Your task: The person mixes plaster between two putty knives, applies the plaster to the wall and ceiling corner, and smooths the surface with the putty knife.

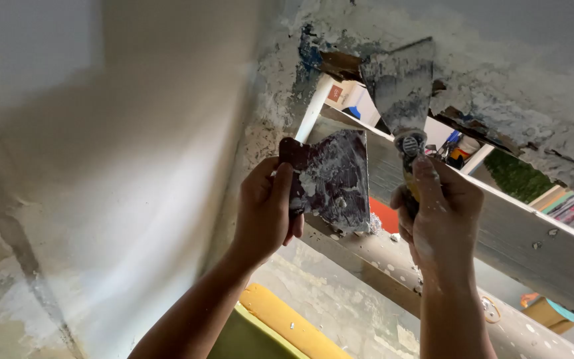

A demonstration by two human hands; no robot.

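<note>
Two tools are up at the broken plaster edge [499, 100]: the right hand [441, 213] is clamped on a putty knife [401, 83], its blade against the plaster, while the left hand [267, 206] grips a smeared flat board [333, 176] just left of it. Filling looks underway; spreading next calls for steady pressure.

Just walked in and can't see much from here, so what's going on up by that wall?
A person is working filler into a ragged gap high on the wall. The right hand holds a putty knife by its handle, blade raised against the broken, crumbly edge. The left hand holds a flat, plaster-smeared board just below. A grey beam crosses behind both hands.
</note>
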